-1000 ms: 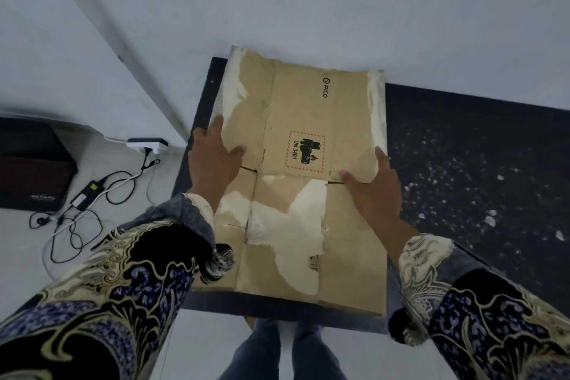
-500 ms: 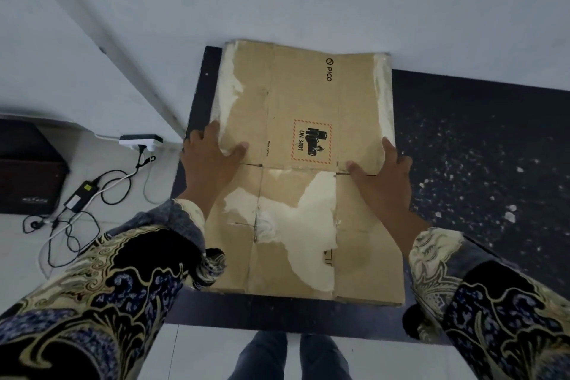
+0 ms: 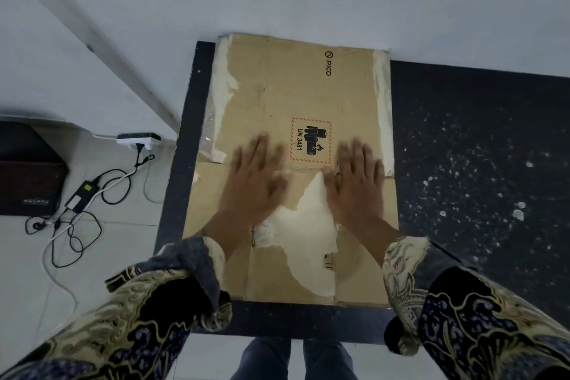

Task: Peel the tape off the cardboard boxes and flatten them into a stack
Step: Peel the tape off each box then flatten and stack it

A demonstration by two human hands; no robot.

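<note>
My left hand (image 3: 256,182) and right hand (image 3: 357,185) both lie palm-down on the cardboard box (image 3: 302,95), fingers straight and slightly spread, gripping nothing. The box is already flat on the dark worktop (image 3: 185,182), its far end at the back edge by the wall and its left side near the worktop's left edge. The job now, as I judge it, is pressing out the middle crease — so I'd lean weight through the heels of my palms and sweep outward toward the long sides, not just pat. A shiny strip near the left side (leftover tape, I think) may want peeling before stacking.
</note>
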